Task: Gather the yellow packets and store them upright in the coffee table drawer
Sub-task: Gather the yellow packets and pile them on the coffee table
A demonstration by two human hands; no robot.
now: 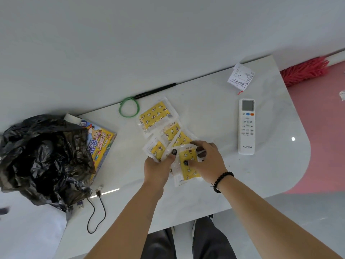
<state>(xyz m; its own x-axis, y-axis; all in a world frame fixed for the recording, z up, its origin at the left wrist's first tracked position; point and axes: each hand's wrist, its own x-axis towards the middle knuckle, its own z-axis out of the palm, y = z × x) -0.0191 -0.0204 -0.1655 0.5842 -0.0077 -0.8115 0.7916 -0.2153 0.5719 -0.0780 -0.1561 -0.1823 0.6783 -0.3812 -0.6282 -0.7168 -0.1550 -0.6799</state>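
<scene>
Yellow packets fill both hands' reach: the right hand [205, 157] pinches the nearest packet [187, 169] by its far end, thumb on top, while the left hand [158, 166] grips the packets [157, 149] just beside it, thumb pressed on the plastic. More packets [172, 131] overlap just beyond, and the farthest packet [154, 116] lies flat by a green band [129, 107]. Squaring all edges into one stack before lifting should, I judge, make upright storage easier; the slippery wrappers may fan apart otherwise. No drawer is in view. On the white table [214, 199], a remote [246, 128] lies to the right, a black bag [43, 156] to the left.
</scene>
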